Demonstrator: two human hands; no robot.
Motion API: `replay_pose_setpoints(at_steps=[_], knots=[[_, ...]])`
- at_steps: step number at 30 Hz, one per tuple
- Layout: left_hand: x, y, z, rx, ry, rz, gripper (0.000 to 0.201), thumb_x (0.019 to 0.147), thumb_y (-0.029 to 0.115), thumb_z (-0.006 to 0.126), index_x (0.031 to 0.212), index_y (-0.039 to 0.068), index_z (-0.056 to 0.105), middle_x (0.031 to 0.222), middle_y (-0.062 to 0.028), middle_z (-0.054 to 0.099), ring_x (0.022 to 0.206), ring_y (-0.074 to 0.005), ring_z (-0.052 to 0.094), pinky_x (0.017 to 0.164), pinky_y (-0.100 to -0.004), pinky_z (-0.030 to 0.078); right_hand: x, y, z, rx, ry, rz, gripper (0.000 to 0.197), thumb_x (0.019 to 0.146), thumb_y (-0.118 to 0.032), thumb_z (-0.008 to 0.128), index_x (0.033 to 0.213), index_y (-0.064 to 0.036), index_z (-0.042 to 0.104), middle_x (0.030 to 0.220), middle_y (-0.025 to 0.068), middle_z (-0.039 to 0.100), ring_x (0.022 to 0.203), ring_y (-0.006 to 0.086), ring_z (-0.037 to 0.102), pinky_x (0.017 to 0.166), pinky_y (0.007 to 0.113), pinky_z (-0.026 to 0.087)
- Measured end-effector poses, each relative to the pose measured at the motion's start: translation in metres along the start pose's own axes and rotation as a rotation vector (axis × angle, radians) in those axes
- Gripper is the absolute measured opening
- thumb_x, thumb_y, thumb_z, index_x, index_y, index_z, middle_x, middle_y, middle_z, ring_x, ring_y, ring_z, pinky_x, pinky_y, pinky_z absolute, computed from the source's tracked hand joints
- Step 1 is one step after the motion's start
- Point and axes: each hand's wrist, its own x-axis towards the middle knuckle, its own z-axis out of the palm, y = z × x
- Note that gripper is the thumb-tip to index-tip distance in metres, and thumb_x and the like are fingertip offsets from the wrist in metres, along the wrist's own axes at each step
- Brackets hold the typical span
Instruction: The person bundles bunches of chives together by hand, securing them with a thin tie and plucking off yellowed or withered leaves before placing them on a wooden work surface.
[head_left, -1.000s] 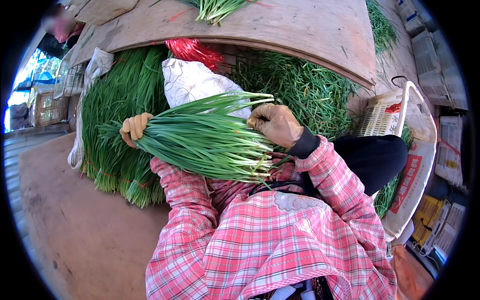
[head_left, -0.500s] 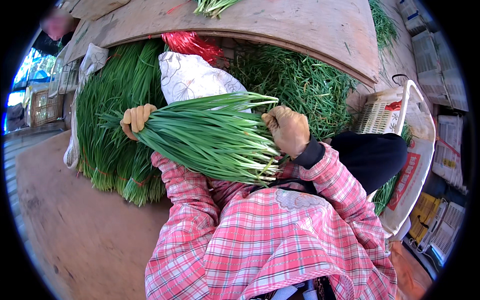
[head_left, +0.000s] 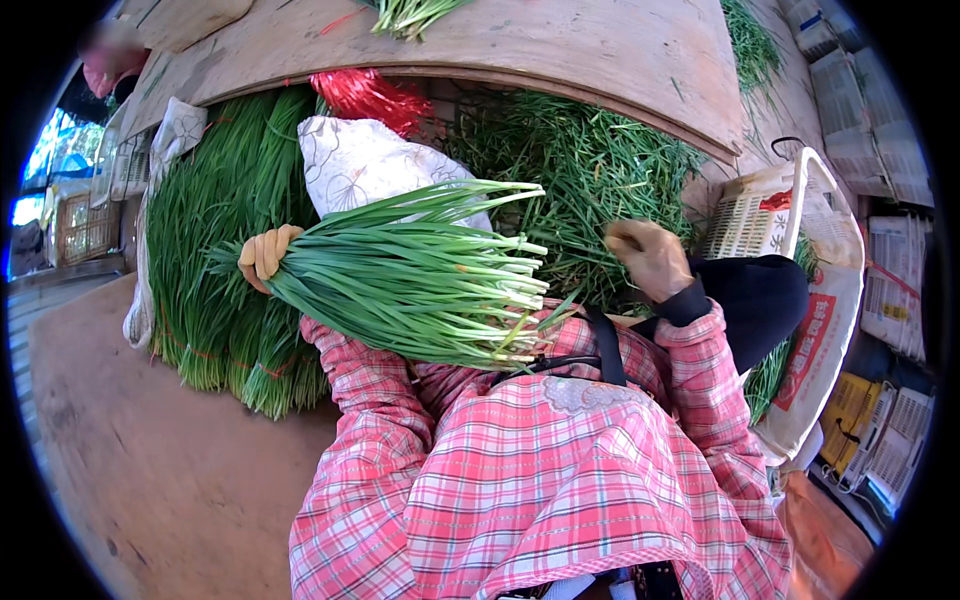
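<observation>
My left hand (head_left: pixel 266 258), in a tan glove, is wrapped round the leafy end of a bunch of garlic chives (head_left: pixel 400 275). The bunch fans out to the right across my lap, its pale cut stems loose and spread. Away from those stems, to the right, my right hand (head_left: pixel 650 258) hangs in front of a heap of loose green leaves (head_left: pixel 570 170). Its gloved fingers are curled in and slightly blurred; whatever they may hold is hidden. Beside my left hand stand several tied bunches of chives (head_left: pixel 220 210), packed together.
A white cloth sack (head_left: pixel 375 165) and red plastic ties (head_left: pixel 370 98) lie beyond my bunch, under a wooden board (head_left: pixel 560 50) with more chives on it. At right stands a white plastic basket (head_left: pixel 750 215) with a sack lining. A person (head_left: pixel 112 62) is at the far left.
My right hand has left the stem end of the bunch and moved right, toward the leaf heap. My left hand keeps its grip, and the stems look more spread.
</observation>
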Motion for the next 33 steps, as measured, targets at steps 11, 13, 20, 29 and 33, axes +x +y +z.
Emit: replay_pose_setpoints(at_steps=[11,13,20,29,33], knots=[[0.006,-0.003,0.004,0.051,0.016,-0.052,0.022,0.084,0.011,0.052,0.064,0.020,0.051,0.070,0.0050,0.052,0.070,-0.0089,0.050,0.072,-0.0240,0.036,0.020,-0.051,0.041,0.228,0.119,-0.204,0.009,0.078,-0.005,0.066,0.083,0.0015,0.063,0.077,0.0116,0.064,0.068,0.0196,0.061,0.064,0.030,0.050],[0.003,-0.005,0.004,0.062,-0.010,-0.005,0.021,0.084,0.010,0.052,0.065,0.020,0.052,0.069,0.0053,0.052,0.070,-0.0086,0.050,0.071,-0.0235,0.036,0.015,-0.017,0.021,0.114,0.232,0.000,0.011,0.075,-0.002,0.066,0.085,0.0011,0.061,0.077,0.0120,0.065,0.066,0.0229,0.062,0.062,0.031,0.050],[0.006,-0.016,0.012,0.081,0.020,0.023,0.019,0.088,0.014,0.048,0.069,0.017,0.051,0.066,0.0056,0.050,0.066,-0.0077,0.048,0.068,-0.0240,0.034,-0.006,-0.064,0.010,0.379,0.078,-0.355,0.028,0.078,-0.014,0.068,0.103,-0.0034,0.062,0.090,0.0131,0.064,0.083,0.0252,0.063,0.074,0.033,0.049],[0.012,0.003,0.032,0.254,0.208,-0.084,0.024,0.094,0.022,0.034,0.074,0.013,0.044,0.063,0.0058,0.047,0.059,-0.0064,0.043,0.063,-0.0246,0.034,0.021,-0.098,0.035,0.690,-0.424,-0.098,0.025,0.089,-0.014,0.060,0.106,0.0051,0.060,0.083,0.0026,0.063,0.075,0.0081,0.057,0.072,0.025,0.049],[0.010,-0.001,0.032,0.220,0.174,-0.077,0.023,0.094,0.023,0.035,0.074,0.014,0.041,0.063,0.0055,0.048,0.060,-0.0067,0.046,0.066,-0.0244,0.036,0.026,-0.108,0.024,0.968,-0.544,0.120,0.030,0.089,-0.020,0.060,0.105,0.0050,0.060,0.081,0.0033,0.063,0.071,0.0071,0.055,0.066,0.022,0.046]])
